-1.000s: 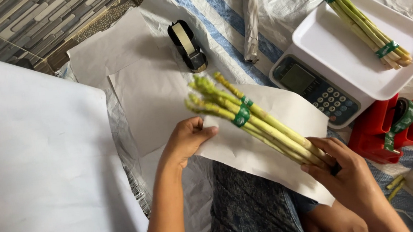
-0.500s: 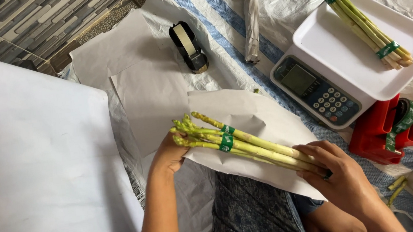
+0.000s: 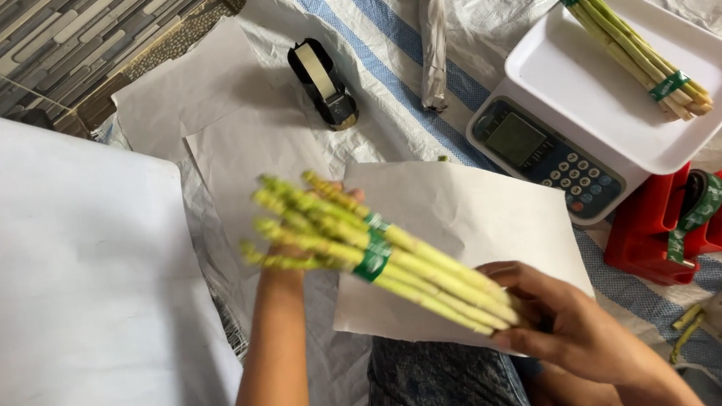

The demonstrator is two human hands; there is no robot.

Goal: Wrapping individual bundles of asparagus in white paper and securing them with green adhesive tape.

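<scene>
A bunch of pale green asparagus (image 3: pixel 356 247), bound with a green band, is lifted above a white paper sheet (image 3: pixel 475 210) that lies over my lap. My right hand (image 3: pixel 563 325) grips the cut stalk ends. My left hand (image 3: pixel 292 257) is under the tips, mostly hidden behind them, supporting the bunch from below. The tips point left and the stalks slope down to the right.
A white scale (image 3: pixel 595 95) with a keypad carries a second banded asparagus bunch (image 3: pixel 625 40) at the upper right. A black tape dispenser (image 3: pixel 323 84) sits at top centre, a red dispenser with green tape (image 3: pixel 676 219) at right. Large white paper sheets (image 3: pixel 56 299) lie left. A rolled paper bundle (image 3: pixel 432 40) lies up top.
Both hands have raised the asparagus bunch off the paper sheet and shifted it left; the tips now sit higher and closer to the camera, and the sheet lies flatter.
</scene>
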